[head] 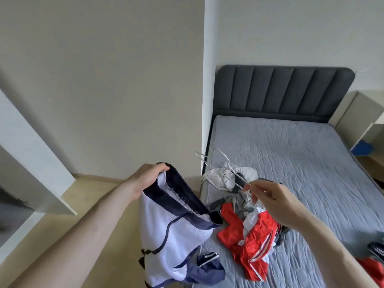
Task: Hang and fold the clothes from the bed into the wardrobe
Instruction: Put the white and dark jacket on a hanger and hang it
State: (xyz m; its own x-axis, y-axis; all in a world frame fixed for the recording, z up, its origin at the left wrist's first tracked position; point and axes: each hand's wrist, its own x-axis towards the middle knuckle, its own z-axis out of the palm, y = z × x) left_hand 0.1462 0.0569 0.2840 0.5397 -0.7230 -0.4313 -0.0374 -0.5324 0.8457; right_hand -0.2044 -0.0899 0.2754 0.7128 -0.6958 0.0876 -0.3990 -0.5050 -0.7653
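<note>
Head view: left hand [148,175] gripping limp, light white-and-navy shorts [172,242] by the waistband beside the bed [291,163], right hand [276,201] pinching a stiff white wire hanger [223,168]; best held at the waistband.

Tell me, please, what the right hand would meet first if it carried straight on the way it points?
Probably the pale garment heaped at the bed's edge: the right hand and its white hanger point up-left over it, though depth is unclear.

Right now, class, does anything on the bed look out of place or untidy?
Yes: the clothes lie in a crumpled heap at the bed's near left corner, unfolded and overlapping, and dark fabric droops over its edge.
</note>
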